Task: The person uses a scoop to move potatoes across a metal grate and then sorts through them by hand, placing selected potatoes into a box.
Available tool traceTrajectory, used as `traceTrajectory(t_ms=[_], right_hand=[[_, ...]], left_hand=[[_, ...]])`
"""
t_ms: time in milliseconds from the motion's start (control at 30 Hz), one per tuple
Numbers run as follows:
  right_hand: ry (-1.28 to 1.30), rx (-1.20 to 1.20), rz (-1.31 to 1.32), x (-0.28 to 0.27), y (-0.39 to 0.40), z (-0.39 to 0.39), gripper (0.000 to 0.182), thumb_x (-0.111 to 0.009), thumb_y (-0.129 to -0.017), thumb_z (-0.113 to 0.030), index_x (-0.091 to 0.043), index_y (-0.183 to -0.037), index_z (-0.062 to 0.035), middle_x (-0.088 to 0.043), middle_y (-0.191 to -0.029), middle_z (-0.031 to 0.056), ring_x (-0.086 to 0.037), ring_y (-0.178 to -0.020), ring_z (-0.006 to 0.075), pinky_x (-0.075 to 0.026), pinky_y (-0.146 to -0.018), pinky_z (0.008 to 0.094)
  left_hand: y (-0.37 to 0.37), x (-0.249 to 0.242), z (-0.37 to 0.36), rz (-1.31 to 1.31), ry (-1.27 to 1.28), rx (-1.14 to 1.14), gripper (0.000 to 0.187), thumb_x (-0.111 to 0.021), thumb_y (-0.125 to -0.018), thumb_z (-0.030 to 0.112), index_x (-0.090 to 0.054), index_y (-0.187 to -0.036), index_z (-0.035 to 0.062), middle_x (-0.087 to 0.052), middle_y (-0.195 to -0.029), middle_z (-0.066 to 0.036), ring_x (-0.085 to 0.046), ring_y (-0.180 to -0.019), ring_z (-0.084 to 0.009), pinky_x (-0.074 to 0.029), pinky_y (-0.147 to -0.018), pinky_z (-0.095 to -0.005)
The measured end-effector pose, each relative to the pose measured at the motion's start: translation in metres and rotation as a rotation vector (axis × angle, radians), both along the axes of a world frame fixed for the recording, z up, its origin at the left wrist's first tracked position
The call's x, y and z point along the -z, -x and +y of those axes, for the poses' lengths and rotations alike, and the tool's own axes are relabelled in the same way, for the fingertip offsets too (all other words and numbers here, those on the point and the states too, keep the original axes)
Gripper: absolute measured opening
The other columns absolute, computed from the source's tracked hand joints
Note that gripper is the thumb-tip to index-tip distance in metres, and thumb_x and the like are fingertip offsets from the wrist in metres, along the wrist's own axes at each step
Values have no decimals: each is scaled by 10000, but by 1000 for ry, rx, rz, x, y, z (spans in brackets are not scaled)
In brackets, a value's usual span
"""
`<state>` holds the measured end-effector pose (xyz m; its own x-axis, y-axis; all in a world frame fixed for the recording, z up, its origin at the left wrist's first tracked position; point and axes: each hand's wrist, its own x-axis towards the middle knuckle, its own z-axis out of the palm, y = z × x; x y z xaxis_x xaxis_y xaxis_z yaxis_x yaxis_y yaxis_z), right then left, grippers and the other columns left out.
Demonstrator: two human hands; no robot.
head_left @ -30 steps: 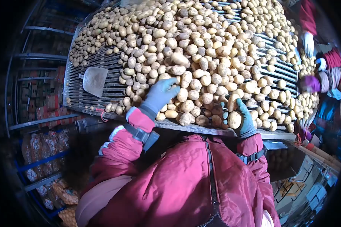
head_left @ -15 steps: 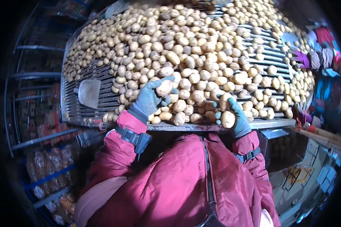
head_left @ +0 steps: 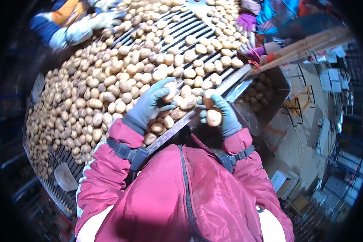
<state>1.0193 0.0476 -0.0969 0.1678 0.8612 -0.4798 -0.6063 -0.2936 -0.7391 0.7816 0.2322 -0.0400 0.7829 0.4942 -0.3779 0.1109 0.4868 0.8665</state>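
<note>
Gloved in grey-green, my left hand is closed round a pale potato above the heap of potatoes. My right hand, in a matching glove, holds two potatoes, one at the fingertips and one lower near the palm. It is just past the metal edge of the slatted sorting table. Many loose potatoes lie under and around my left hand.
A bin with potatoes stands right of the table. Purple-gloved hands of a person are at the upper right, another person's pale sleeve at the upper left. A flat scoop lies at the lower left. Wooden poles extend right.
The view has turned to the right, so the table now slants and the bin shows more. Both hands still hold potatoes; my right hand is now beyond the table edge.
</note>
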Motion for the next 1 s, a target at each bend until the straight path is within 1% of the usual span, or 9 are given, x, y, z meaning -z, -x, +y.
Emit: traceTrajectory(t_ms=[133, 233, 367, 500, 533, 600, 667, 733, 1000], right_hand=[[59, 383, 36, -44, -66, -44, 444, -573, -1021, -385, -569, -1321, -58, -685, -1081, 143, -715, -794, 270, -620, -631, 385], [143, 542, -415, -46, -138, -78, 382, -614, -1006, -328, -646, -1287, -71, -670, -1196, 60, -650, -1039, 155, -553, -856, 326], [298, 585, -845, -65, -165, -95, 430, -591, -1026, -274, -559, -1408, -79, -634, -1302, 73, -592, -1189, 152, -518, -892, 278], [186, 296, -392, -73, -67, -8, 411, -592, -1016, -215, -550, -1369, -8, -672, -1205, 94, -686, -1030, 187, -560, -827, 286], [88, 136, -330, -50, -44, 12, 417, -610, -981, -171, -553, -1350, 13, -684, -1161, 90, -692, -970, 168, -564, -789, 285], [-150, -267, -586, 1, 15, 55, 348, -609, -929, -112, -643, -1262, -18, -710, -1076, 37, -670, -934, 122, -547, -780, 256], [-91, -706, -234, -35, 77, 93, 367, -639, -926, -170, -658, -1269, -41, -700, -1133, 31, -655, -943, 115, -527, -837, 249], [-147, -926, -122, -4, 142, 101, 459, -640, -961, -282, -602, -1353, -46, -669, -1238, 70, -620, -1090, 160, -489, -950, 292], [-220, -1343, -78, -11, 216, 141, 710, -633, -982, -260, -308, -1571, -32, -435, -1549, 129, -424, -1389, 219, -367, -1135, 317]], left_hand=[[-127, -15, -46, -235, 412, 12, 488, -616, -918, 113, -498, -1390, 65, -614, -1050, -69, -645, -806, -133, -578, -668, -277], [-172, -25, -77, -319, -220, 207, 653, -703, -921, 383, -468, -1438, 61, -622, -1063, -52, -579, -781, -101, -503, -647, -262], [-121, -29, -47, 20, -204, 231, 715, -690, -908, 387, -451, -1491, 48, -642, -1085, -90, -601, -896, -160, -505, -778, -318], [-38, 5, -16, 59, -12, -204, 527, -660, -937, 316, -585, -1362, 12, -671, -1186, -132, -622, -1022, -185, -484, -923, -299], [-8, 32, 6, 204, -622, 12, 466, -630, -963, 250, -585, -1365, 18, -670, -1183, -108, -620, -1025, -165, -490, -917, -284], [41, -4, 16, 277, -363, -463, 405, -648, -950, 146, -609, -1336, 29, -660, -1168, -94, -596, -1065, -153, -488, -949, -284], [110, -1, 30, 625, -824, -501, 435, -678, -917, 145, -605, -1329, 25, -626, -1266, -145, -604, -1143, -223, -482, -1002, -325], [197, 46, 32, 1157, -1122, -503, 504, -669, -925, 167, -543, -1395, 36, -543, -1375, -214, -518, -1286, -356, -440, -1077, -417], [192, 35, 9, 1393, -1002, -681, 700, -679, -900, 496, -518, -1432, 71, -419, -1495, -256, -416, -1332, -467, -340, -1130, -535]])
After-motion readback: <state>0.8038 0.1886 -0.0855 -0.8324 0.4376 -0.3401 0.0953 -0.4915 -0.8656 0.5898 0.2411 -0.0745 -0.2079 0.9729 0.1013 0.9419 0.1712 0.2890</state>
